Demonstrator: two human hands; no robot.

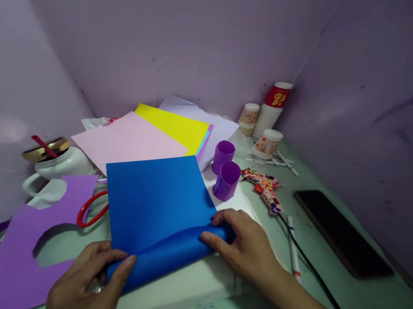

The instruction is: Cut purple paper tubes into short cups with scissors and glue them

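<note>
A blue sheet of paper (155, 198) lies on the table, its near edge curled into a roll (170, 253). My left hand (89, 281) pinches the roll's left end, fingers closed round it. My right hand (245, 246) grips the roll's right end with fingers curled over it. Two short purple paper tubes (226, 170) stand just beyond the right hand.
Pink (124, 141), yellow (174, 125) and white sheets lie behind the blue one. A cut purple sheet (27, 247), red-handled scissors (91, 207) and a white jug (53, 164) are at left. A patterned glue gun (265, 187) with cord, a dark phone (342, 233), and paper cups (269, 125) are at right.
</note>
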